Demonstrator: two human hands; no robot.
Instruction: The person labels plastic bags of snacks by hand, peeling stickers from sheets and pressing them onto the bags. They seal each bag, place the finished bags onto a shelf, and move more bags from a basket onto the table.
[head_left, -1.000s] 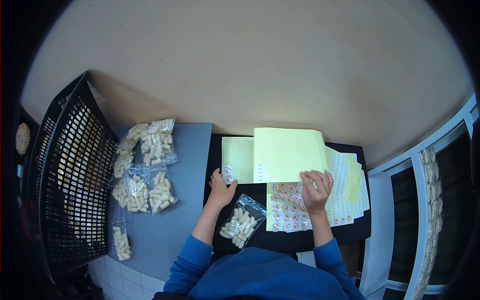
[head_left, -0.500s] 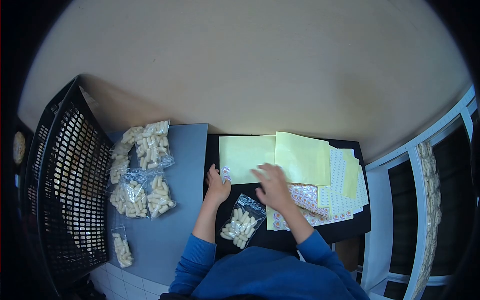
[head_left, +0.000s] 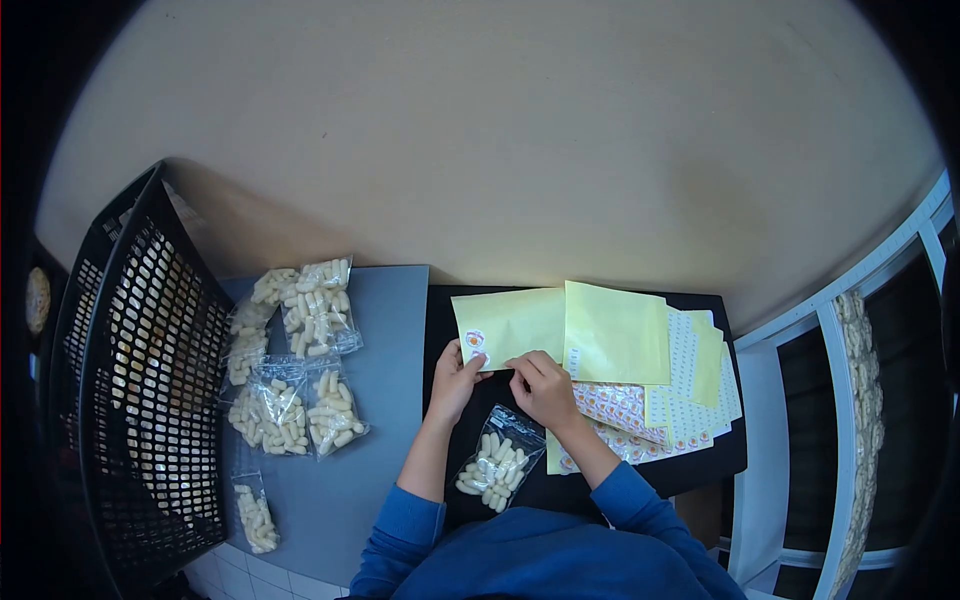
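Observation:
My left hand (head_left: pixel 456 383) pinches the lower left corner of a pale yellow sheet (head_left: pixel 520 318), its thumb by two round stickers (head_left: pixel 475 340). My right hand (head_left: pixel 540 388) is closed at the sheet's lower edge; whether a sticker or only paper is between its fingertips is too small to tell. Just below my hands, a clear zip bag of whitish, finger-shaped pieces (head_left: pixel 492 470) lies on the black surface (head_left: pixel 443 320). Another yellow sheet (head_left: pixel 615 335) lies to the right, over several sticker sheets (head_left: pixel 690 428).
Several filled clear bags (head_left: pixel 318 310) lie on the grey table (head_left: pixel 385 400) at left, with a smaller one (head_left: pixel 256 518) near its front edge. A black mesh basket (head_left: pixel 155 400) stands at far left. Beyond is a wall (head_left: pixel 480 150); a white frame (head_left: pixel 840 420) is at right.
The left sheet's near-left corner has been lifted and tilted in my left hand. My right hand has moved down to the sheet's lower edge and its fingers have closed. The view has shifted slightly.

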